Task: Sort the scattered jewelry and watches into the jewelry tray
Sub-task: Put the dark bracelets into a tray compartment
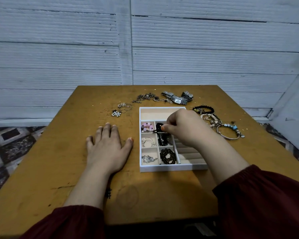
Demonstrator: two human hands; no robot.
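Note:
A white jewelry tray [164, 168] sits mid-table, its small compartments holding pink beads [146, 127], a pearl piece [148, 141], a silver chain [148, 159] and a dark bead bracelet [168, 156]. My right hand [185, 128] hovers over the tray's upper middle compartment, fingers pinched on a black bracelet [158, 128] that drapes into the cell below. My left hand [108, 144] lies flat and spread on the table left of the tray. Silver watches [178, 97], chains [146, 97], rings and pearl earrings [119, 109] lie beyond the tray; bracelets [219, 123] lie to its right.
The brown wooden table [76, 169] ends close behind the watches, against a grey ribbed wall [145, 49]. Patterned floor [10, 144] shows at both sides. The tray's long top compartment [154, 113] and padded ring rolls [188, 152] at right hold nothing visible.

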